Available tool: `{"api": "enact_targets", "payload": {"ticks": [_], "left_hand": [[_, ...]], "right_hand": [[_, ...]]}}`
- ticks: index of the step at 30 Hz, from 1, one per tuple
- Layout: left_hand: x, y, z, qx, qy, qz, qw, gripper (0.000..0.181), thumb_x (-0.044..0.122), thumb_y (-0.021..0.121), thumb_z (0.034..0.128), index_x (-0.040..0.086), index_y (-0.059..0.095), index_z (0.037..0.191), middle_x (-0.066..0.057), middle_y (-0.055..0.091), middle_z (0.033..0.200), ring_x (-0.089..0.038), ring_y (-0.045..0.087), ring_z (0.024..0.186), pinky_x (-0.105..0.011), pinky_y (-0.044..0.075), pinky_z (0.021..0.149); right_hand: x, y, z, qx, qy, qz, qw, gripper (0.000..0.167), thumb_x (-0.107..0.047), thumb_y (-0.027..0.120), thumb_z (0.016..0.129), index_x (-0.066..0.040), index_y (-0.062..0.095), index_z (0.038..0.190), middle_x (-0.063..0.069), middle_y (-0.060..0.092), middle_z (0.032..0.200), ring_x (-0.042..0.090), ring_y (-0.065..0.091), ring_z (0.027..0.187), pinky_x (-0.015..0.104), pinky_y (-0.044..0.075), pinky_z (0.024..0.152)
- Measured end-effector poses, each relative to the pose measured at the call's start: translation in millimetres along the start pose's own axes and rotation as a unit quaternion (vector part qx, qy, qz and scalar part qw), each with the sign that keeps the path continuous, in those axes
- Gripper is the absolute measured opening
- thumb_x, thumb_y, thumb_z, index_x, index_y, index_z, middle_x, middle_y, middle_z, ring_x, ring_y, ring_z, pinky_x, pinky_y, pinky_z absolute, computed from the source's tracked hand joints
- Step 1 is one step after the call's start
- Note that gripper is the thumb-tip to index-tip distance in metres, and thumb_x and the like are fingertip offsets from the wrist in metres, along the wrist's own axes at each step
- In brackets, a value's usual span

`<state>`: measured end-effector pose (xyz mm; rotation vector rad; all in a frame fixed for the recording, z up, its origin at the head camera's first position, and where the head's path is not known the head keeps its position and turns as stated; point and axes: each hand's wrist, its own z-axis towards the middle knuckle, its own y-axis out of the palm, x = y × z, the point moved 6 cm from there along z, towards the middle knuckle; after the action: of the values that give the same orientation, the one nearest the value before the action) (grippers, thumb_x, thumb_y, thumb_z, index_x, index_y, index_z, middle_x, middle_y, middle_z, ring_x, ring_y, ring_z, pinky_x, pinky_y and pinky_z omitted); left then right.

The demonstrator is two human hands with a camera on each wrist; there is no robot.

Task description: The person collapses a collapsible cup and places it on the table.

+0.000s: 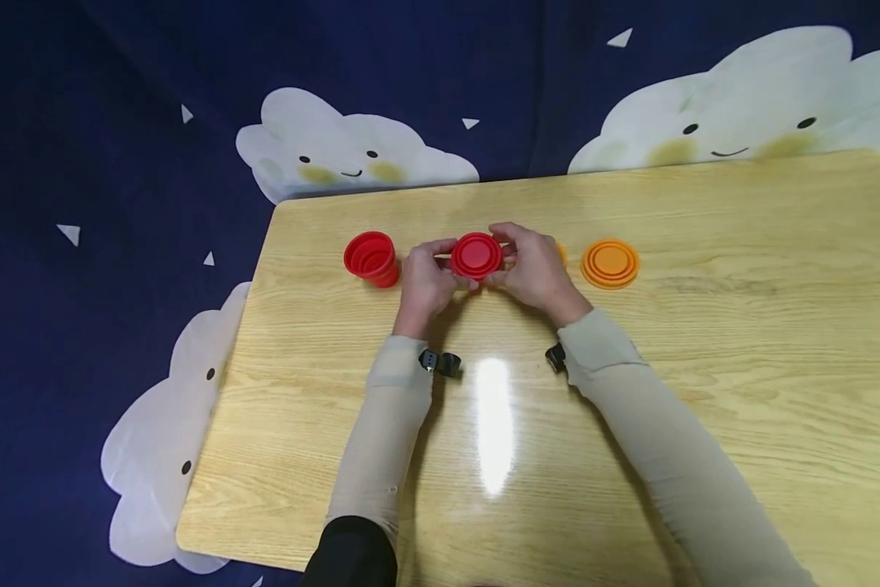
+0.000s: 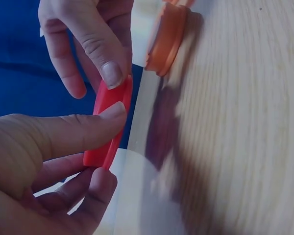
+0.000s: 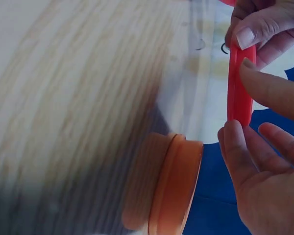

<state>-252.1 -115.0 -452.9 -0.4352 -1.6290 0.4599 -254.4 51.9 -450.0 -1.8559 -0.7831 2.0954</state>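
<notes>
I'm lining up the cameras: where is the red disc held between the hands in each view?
Head: red disc near centre, between left hand and right hand.
Left wrist: red disc edge-on, left of centre.
Right wrist: red disc edge-on, upper right.
Shared landmark: the wood-grain tabletop, at right in left wrist, at left in right wrist.

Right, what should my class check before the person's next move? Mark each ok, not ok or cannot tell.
1. Flat red cup held by left hand and right hand: ok.
2. That cup clear of the table: ok.
3. That cup opened out: not ok, collapsed.
4. Grip firm enough: cannot tell.
5. Tall red cup standing, mouth up: ok.
6. Rightmost orange cup on the table: ok.
</notes>
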Motion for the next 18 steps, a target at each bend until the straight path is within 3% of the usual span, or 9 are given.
{"api": "enact_targets", "payload": {"ticks": [18], "left_hand": [[-8.0, 8.6, 6.1, -0.012, -0.005, 0.053, 0.9985, 0.071, 0.0, 0.095, 0.0631, 0.002, 0.067, 0.128, -0.012, 0.073, 0.107, -0.018, 0.068, 0.091, -0.029, 0.055, 0.08]], "right_hand": [[2.8, 12.2, 3.6, -0.033, 0.009, -0.078, 0.9964, 0.079, -0.004, 0.087, 0.078, 0.0, 0.047, 0.146, 0.02, 0.063, 0.128, 0.03, 0.066, 0.106, 0.041, 0.053, 0.095]]}}
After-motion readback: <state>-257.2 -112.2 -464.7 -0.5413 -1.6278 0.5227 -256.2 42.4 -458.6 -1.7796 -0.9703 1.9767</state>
